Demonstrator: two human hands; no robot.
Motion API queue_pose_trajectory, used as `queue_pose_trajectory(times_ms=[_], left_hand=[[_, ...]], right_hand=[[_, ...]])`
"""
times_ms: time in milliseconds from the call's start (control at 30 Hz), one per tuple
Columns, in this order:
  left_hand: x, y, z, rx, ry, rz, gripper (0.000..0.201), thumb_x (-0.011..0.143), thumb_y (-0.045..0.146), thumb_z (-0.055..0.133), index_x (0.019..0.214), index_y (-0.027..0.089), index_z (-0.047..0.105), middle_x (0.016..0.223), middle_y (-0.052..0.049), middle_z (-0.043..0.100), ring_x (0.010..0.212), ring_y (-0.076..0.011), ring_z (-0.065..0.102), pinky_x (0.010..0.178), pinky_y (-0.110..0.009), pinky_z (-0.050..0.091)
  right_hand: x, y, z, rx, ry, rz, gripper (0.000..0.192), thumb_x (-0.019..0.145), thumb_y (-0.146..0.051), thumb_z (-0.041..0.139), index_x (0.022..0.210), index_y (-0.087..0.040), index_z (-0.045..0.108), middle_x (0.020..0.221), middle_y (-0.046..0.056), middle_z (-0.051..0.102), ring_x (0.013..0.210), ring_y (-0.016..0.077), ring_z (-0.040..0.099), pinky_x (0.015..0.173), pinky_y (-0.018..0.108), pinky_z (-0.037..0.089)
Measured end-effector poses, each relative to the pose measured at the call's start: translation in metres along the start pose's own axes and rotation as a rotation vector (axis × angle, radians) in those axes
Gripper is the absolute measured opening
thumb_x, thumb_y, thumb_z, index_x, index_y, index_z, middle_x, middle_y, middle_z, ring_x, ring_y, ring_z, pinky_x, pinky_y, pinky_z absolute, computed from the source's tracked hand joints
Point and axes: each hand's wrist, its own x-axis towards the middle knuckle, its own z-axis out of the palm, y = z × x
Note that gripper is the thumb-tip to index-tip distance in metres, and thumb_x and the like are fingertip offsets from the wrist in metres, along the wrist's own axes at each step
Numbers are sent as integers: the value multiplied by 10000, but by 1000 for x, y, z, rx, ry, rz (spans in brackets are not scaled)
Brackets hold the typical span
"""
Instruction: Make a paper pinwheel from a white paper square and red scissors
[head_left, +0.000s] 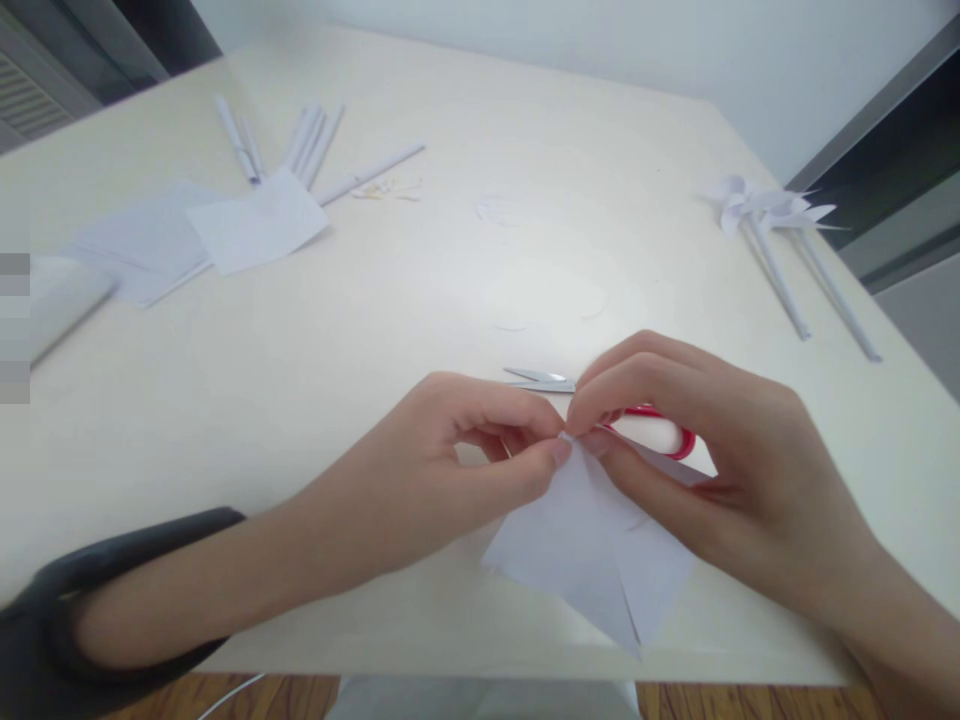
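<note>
A sheet of white paper (547, 545) with a slit running in from its lower corner hangs from my fingertips near the table's front edge. My left hand (480, 450) pinches its upper edge between thumb and forefinger. Right beside it, my right hand (690, 450) pinches the same edge, the fingertips of both hands almost touching. Scissors with red handles (684, 440) lie on the table behind the paper, their blades pointing left and partly apart. My right hand and the paper cover part of them.
Two white paper pinwheels (776, 215) on rolled sticks lie at the right edge. Far left are flat paper sheets (259, 225) and several rolled paper tubes (311, 140). Small paper scraps (390, 188) lie beside them. The white table (420, 300) ends close in front of me.
</note>
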Motion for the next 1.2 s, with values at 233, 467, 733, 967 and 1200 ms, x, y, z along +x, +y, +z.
queue_pose_trajectory(times_ms=[233,467,733,967,1200], left_hand=[[2,6,0,84,47,22,183,844,170,503,722,208,634,678,66,603,653,-78,546,584,-157,428],[0,6,5,423,96,226,222,840,142,503,637,157,592,620,39,564,580,-74,496,572,-188,388],[2,4,4,493,78,209,258,857,166,498,608,153,564,588,58,514,555,-54,454,551,-178,348],[2,1,5,461,70,204,232,834,137,510,604,149,540,595,68,525,567,-42,477,565,-172,353],[2,3,5,420,49,135,269,856,186,495,590,158,523,577,64,535,551,-56,482,530,-183,347]], right_hand=[[0,1,0,18,-4,108,57,843,-188,540,835,-174,595,842,5,590,768,130,547,639,284,430],[2,5,3,22,-59,179,70,820,-214,573,753,-195,570,825,0,587,780,152,551,641,307,435],[1,4,-1,9,-81,157,62,822,-204,577,762,-197,588,888,10,584,811,152,548,678,303,444],[0,6,0,-4,-124,154,56,830,-167,564,795,-200,592,919,0,580,824,131,546,649,261,442],[-2,7,0,-93,-80,69,117,867,-155,531,771,-193,586,884,2,575,769,109,542,609,220,427]])
